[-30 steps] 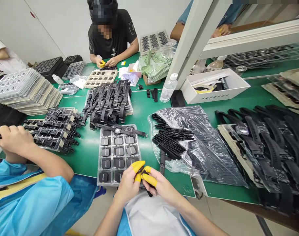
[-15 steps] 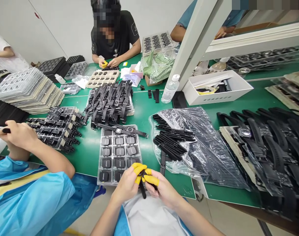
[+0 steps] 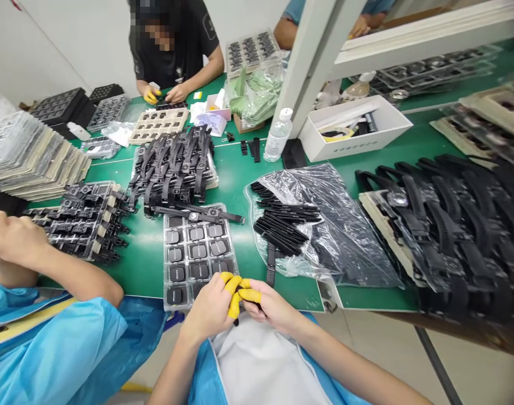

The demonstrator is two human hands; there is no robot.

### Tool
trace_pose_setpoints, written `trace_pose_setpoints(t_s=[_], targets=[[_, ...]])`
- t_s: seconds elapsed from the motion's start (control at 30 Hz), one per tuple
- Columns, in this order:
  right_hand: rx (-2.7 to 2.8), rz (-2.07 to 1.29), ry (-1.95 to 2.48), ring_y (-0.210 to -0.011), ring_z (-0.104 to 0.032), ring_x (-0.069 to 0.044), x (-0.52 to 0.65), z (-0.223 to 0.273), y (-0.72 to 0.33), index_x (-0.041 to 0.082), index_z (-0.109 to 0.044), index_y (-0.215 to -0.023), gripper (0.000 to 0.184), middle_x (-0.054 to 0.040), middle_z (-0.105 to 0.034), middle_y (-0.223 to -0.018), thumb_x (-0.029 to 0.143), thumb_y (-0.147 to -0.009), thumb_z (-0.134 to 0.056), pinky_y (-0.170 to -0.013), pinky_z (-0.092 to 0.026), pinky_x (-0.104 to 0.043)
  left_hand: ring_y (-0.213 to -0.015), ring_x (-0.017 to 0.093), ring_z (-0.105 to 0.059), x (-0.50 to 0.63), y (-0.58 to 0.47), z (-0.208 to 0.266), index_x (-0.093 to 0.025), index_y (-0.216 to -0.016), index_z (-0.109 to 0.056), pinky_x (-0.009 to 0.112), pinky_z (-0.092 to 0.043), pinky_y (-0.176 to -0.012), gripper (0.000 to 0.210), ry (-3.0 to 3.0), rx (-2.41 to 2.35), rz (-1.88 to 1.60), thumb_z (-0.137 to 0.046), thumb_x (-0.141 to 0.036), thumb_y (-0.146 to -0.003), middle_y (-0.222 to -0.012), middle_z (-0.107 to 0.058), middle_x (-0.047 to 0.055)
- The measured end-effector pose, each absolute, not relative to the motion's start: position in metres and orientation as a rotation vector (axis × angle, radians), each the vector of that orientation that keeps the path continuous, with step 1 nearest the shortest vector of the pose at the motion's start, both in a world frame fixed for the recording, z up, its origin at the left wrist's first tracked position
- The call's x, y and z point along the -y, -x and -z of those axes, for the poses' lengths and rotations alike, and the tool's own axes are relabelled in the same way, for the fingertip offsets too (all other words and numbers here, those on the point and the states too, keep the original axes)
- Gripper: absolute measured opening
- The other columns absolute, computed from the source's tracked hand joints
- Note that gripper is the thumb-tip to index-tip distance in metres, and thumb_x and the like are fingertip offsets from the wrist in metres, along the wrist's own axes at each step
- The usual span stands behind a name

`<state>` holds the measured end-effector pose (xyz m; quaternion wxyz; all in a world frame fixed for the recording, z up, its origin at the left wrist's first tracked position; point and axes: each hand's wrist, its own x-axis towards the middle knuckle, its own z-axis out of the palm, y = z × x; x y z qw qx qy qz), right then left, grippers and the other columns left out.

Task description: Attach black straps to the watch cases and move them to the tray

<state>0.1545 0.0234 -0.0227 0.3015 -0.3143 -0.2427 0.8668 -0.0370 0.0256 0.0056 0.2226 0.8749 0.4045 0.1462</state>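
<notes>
My left hand (image 3: 209, 308) and my right hand (image 3: 268, 305) meet at my lap, just past the table's front edge. Yellow finger covers sit on several fingertips. Both hands pinch a black watch strap (image 3: 236, 322); most of it is hidden behind the fingers, and only a dark tip shows below. Beyond my left hand lies a clear tray (image 3: 167, 284) of square black watch bodies under film. Two assembled watches (image 3: 217, 213) rest across its far edge. To the right, a plastic bag (image 3: 345, 225) spills thin black straps (image 3: 282, 233).
Watches with straps (image 3: 178, 163) are heaped on trays ahead, and more (image 3: 455, 225) lie at right. A water bottle (image 3: 277, 138) stands beside a white box (image 3: 353, 135). A co-worker's arm (image 3: 75, 270) is close on my left; another person (image 3: 176, 50) works opposite.
The view has shifted, so the table's things sit further left and higher. My hands have closed tighter round the strap, and less of its hanging end shows.
</notes>
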Motion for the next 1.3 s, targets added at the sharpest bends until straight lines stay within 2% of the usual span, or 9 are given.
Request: trace_pose_setpoints(t_s=[0.1, 0.2, 0.33, 0.47, 0.57, 0.77, 0.9, 1.1, 1.3], targets=[[0.729, -2.274, 0.815, -0.039, -0.022, -0.007, -0.024, 0.024, -0.155, 0.023, -0.053, -0.089, 0.039, 0.0123, -0.042, -0.049, 0.057, -0.084, -0.072, -0.041, -0.018, -0.023, -0.125, 0.030, -0.062, -0.027, 0.041, -0.007, -0.019, -0.150, -0.046, 0.048, -0.058, -0.104, 0.050, -2.364, -1.039, -0.434, -0.045, -0.018, -0.100, -0.132, -0.063, 0.017], [1.064, -1.996, 0.900, -0.048, -0.042, -0.011, -0.028, 0.022, -0.160, 0.022, -0.058, -0.094, 0.034, 0.0063, -0.056, -0.061, 0.055, -0.093, -0.065, -0.048, -0.033, -0.024, -0.127, 0.027, -0.065, -0.033, 0.050, -0.010, -0.022, -0.157, -0.038, 0.043, -0.059, -0.102, 0.054, -2.358, -1.009, -0.468, -0.046, -0.020, -0.103, -0.138, -0.063, 0.016], [1.713, -1.519, 1.014, -0.072, -0.062, -0.017, -0.042, 0.012, -0.175, 0.021, -0.068, -0.098, 0.020, -0.0028, -0.074, -0.088, 0.040, -0.099, -0.061, -0.065, -0.042, -0.028, -0.115, 0.025, -0.072, -0.047, 0.078, -0.017, -0.024, -0.149, -0.050, 0.036, -0.062, -0.094, 0.046, -2.470, -1.103, -0.424, -0.046, -0.018, -0.103, -0.129, -0.071, 0.011], [2.021, -1.345, 1.068, -0.065, -0.062, -0.018, -0.058, 0.005, -0.190, 0.021, -0.070, -0.093, 0.025, -0.0027, -0.073, -0.078, 0.039, -0.102, -0.056, -0.060, -0.036, -0.027, -0.096, 0.027, -0.075, -0.067, 0.110, -0.030, -0.021, -0.117, -0.069, 0.038, -0.062, -0.082, 0.029, -2.611, -1.309, -0.287, -0.048, -0.016, -0.098, -0.107, -0.077, 0.010], [2.040, -1.170, 1.118, -0.070, -0.063, -0.020, -0.073, 0.003, -0.200, 0.023, -0.071, -0.099, 0.025, -0.0035, -0.073, -0.083, 0.043, -0.103, -0.057, -0.063, -0.040, -0.029, -0.082, 0.028, -0.071, -0.084, 0.129, -0.040, -0.021, -0.096, -0.073, 0.039, -0.060, -0.075, 0.023, -2.640, -1.422, -0.124, -0.051, -0.015, -0.093, -0.091, -0.075, 0.010], [1.834, -0.406, 1.611, -0.108, -0.061, -0.034, -0.120, 0.009, -0.247, 0.015, -0.068, -0.119, 0.031, -0.0177, -0.068, -0.112, 0.036, -0.102, -0.052, -0.091, -0.048, -0.044, -0.108, 0.027, -0.071, -0.151, 0.169, -0.063, -0.019, -0.123, -0.070, 0.037, -0.055, -0.096, 0.039, -2.385, -1.643, 0.036, -0.045, -0.015, -0.095, -0.119, -0.076, 0.010], [1.833, -0.186, 1.869, -0.104, -0.059, -0.038, -0.136, 0.030, -0.274, 0.011, -0.068, -0.116, 0.031, -0.0209, -0.068, -0.109, 0.031, -0.098, -0.052, -0.085, -0.048, -0.047, -0.113, 0.028, -0.069, -0.197, 0.191, -0.066, -0.014, -0.113, -0.073, 0.036, -0.052, -0.101, 0.034, -2.269, -1.754, 0.197, -0.047, -0.010, -0.090, -0.121, -0.075, 0.013], [1.875, -0.189, 1.960, -0.090, -0.063, -0.031, -0.138, 0.052, -0.277, 0.015, -0.070, -0.107, 0.027, -0.0164, -0.068, -0.109, 0.026, -0.098, -0.047, -0.072, -0.045, -0.040, -0.102, 0.022, -0.071, -0.237, 0.198, -0.053, -0.016, -0.111, -0.070, 0.029, -0.052, -0.092, 0.026, -2.237, -1.798, 0.193, -0.051, -0.013, -0.094, -0.115, -0.077, 0.009], [1.880, -0.148, 1.965, -0.084, -0.063, -0.027, -0.139, 0.057, -0.279, 0.017, -0.069, -0.099, 0.023, -0.0132, -0.069, -0.108, 0.027, -0.098, -0.048, -0.065, -0.040, -0.037, -0.099, 0.027, -0.068, -0.250, 0.197, -0.037, -0.019, -0.100, -0.069, 0.036, -0.050, -0.094, 0.013, -2.323, -1.903, 0.089, -0.057, -0.019, -0.095, -0.106, -0.076, 0.010]])
